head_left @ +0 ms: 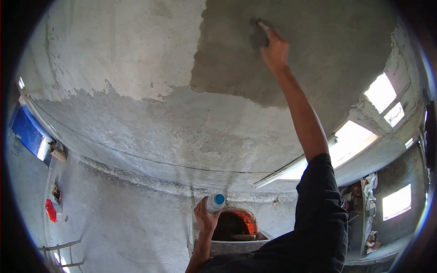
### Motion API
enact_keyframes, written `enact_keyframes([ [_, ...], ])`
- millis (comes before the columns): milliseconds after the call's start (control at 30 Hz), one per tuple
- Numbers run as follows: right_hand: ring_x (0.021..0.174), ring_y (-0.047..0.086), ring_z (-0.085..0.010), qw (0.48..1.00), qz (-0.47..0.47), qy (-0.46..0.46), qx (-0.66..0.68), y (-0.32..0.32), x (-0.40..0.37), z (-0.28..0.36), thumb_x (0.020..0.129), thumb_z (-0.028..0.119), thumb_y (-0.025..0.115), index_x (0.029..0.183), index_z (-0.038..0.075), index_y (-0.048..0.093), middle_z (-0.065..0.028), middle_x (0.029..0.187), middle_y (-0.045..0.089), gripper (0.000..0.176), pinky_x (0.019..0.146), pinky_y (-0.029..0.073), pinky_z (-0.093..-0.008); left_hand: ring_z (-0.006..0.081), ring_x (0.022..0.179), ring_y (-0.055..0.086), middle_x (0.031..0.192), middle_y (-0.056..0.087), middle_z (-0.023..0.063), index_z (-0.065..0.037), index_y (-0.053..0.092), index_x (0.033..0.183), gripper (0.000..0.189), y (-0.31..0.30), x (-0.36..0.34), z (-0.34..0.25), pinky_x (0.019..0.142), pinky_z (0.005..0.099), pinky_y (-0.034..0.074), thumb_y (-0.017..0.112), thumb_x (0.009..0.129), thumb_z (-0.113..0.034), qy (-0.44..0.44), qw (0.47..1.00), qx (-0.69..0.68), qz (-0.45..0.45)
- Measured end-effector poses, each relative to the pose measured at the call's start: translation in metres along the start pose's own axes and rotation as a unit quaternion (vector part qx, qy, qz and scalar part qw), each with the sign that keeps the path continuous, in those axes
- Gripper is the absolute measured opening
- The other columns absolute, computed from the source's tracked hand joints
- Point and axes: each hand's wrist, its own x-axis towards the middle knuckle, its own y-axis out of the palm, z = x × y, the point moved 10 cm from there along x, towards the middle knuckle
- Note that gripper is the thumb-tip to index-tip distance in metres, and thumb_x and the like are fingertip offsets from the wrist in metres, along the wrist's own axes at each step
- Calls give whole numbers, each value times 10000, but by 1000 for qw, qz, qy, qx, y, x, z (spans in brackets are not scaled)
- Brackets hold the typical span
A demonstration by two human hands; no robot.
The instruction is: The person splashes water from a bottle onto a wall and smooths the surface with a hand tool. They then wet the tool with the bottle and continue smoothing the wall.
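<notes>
My right hand [276, 51] reaches up to the dark grey patch [327, 45] on the plastered surface overhead. Its fingers are closed, and something small and dark shows by the fingertips, too blurred to name. Low in the middle of the view, my left hand [207, 218] is wrapped round a pale plastic bottle [213, 204] with a blue cap. Just beyond that hand sits a round, dark vessel with a bright orange inner side [248, 221].
Lighter plaster [132, 45] borders the dark patch. A thin cable [159, 162] runs across below it, near a long light fixture [282, 172]. A ladder-like frame [61, 248] stands lower left, a blue panel [28, 129] left, bright openings right.
</notes>
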Motion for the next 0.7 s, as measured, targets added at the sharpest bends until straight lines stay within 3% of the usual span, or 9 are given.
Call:
enact_keyframes([
  [133,1129,564,-306,995,-74,-68,0,7,-13,0,662,-105,618,1278,212,553,-129,1261,564,696,956,501,-374,408,907,609,971,645,192,-33,560,1078,645,6,-3,9,797,483,476,848,502,-57,-12,1000,6,9],
  [233,1136,564,-299,988,-12,-145,-58,50,-67,0,654,-103,627,1262,203,570,-131,1278,554,683,940,511,-372,406,916,607,971,644,193,-33,558,1082,653,3,-1,6,803,483,475,850,499,-57,-10,1000,11,10],
  [300,1168,542,-253,971,147,-189,-6,76,-92,10,673,-1,699,1272,205,546,-108,1318,523,651,940,510,-379,408,912,608,971,643,194,-33,558,1082,654,6,-3,8,797,482,477,851,498,-57,-8,1000,7,13],
  [333,1168,542,-253,971,145,-189,-7,70,-86,10,673,-1,699,1272,205,546,-108,1318,523,651,940,510,-379,409,907,609,970,642,195,-32,558,1081,655,7,-2,9,791,481,479,852,496,-58,-7,1000,6,16],
  [400,1106,581,-284,993,72,-78,-46,37,-56,-13,670,-7,693,1268,212,552,-122,1281,552,652,923,513,-381,409,902,611,969,643,193,-31,558,1079,653,6,-1,7,783,480,482,852,496,-59,4,1000,4,12],
  [533,1063,598,-316,990,-119,-74,-19,-46,21,-25,675,9,671,1266,225,555,-130,1274,559,640,861,532,-385,408,890,616,967,644,188,-29,565,1062,625,1,0,1,768,480,488,849,506,-61,-4,1000,10,7],
  [633,1078,604,-308,969,-199,-128,-75,-47,22,-29,630,-69,662,1265,179,563,-125,1236,594,689,870,522,-360,407,892,616,968,646,185,-31,572,1045,603,0,1,-2,773,482,487,849,510,-61,-6,1000,3,0],
  [700,1080,597,-303,988,-113,-81,-67,-11,-12,-29,672,16,674,1272,235,551,-127,1293,548,650,833,547,-385,401,928,608,1005,639,186,-34,561,1101,641,6,-1,9,805,485,474,838,524,-73,-13,1000,-12,18],
])
